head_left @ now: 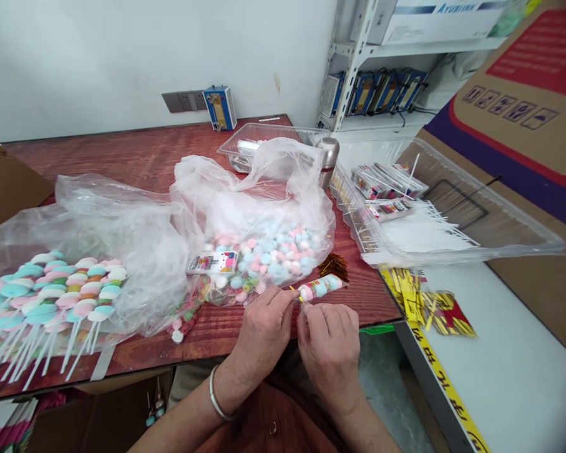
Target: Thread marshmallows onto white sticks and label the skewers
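Observation:
A small clear bag of pink, white and blue marshmallows (pixel 321 287) lies at the table's front edge, its closed end toward me. A yellow twist tie (pixel 300 294) sits at the bag's neck. My left hand (pixel 268 324), a bangle on its wrist, is closed with the fingertips pinching at the tie. Pressed close beside it, my right hand (pixel 331 340) is closed at the same neck; its fingertips are partly hidden. Just behind the bag rests a bunch of gold-brown twist ties (pixel 334 267). A large plastic bag of loose marshmallows (pixel 283 251) spreads behind my hands.
Marshmallow skewers on white sticks (pixel 56 289) lie on plastic at left. A printed card pack (pixel 212 262) rests on the loose sweets. At right, a clear tray (pixel 500 245) holds white sticks and packs, near yellow ties (pixel 408 292). A steel flask (pixel 329 154) stands behind.

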Action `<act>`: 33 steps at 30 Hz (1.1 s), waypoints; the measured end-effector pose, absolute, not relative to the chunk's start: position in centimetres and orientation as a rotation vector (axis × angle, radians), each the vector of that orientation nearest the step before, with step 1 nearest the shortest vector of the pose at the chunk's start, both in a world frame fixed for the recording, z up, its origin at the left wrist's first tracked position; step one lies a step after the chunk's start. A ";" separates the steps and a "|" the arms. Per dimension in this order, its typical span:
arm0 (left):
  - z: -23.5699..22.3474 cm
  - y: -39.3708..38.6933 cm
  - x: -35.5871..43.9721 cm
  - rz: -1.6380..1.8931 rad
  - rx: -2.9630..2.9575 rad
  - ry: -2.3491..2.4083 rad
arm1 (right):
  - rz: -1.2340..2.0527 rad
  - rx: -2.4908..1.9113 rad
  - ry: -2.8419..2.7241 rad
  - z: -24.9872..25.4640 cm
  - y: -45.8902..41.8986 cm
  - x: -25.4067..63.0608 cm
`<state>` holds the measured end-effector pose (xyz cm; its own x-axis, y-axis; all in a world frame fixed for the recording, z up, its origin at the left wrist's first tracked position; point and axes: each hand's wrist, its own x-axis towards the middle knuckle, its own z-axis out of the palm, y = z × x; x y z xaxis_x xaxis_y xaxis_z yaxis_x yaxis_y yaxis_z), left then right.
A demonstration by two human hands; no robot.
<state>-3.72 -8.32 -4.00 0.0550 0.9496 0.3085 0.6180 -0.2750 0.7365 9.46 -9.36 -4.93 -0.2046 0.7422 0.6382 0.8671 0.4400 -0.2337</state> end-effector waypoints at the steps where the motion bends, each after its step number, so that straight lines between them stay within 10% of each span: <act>1: -4.0 -8.2 -3.6 1.132 1.806 1.557 | -0.172 -1.349 -1.957 -5.0 -9.3 9.3; 10: -4.9 -7.1 -2.0 1.176 0.349 0.895 | 1.161 -1.289 -1.169 -5.3 -8.2 9.1; 22: -5.7 -8.0 -3.2 1.188 1.875 1.394 | 0.758 -1.412 -1.495 -4.9 -8.3 10.2; 33: -5.8 -8.2 -2.5 1.167 1.175 1.289 | 0.777 -1.340 -1.489 -5.1 -8.2 9.1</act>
<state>-2.51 -8.22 -5.76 -0.0327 0.9975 -0.0623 0.0368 0.0634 0.9973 9.09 -8.15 -5.08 0.0548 0.9713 0.2314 0.3656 0.1961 -0.9099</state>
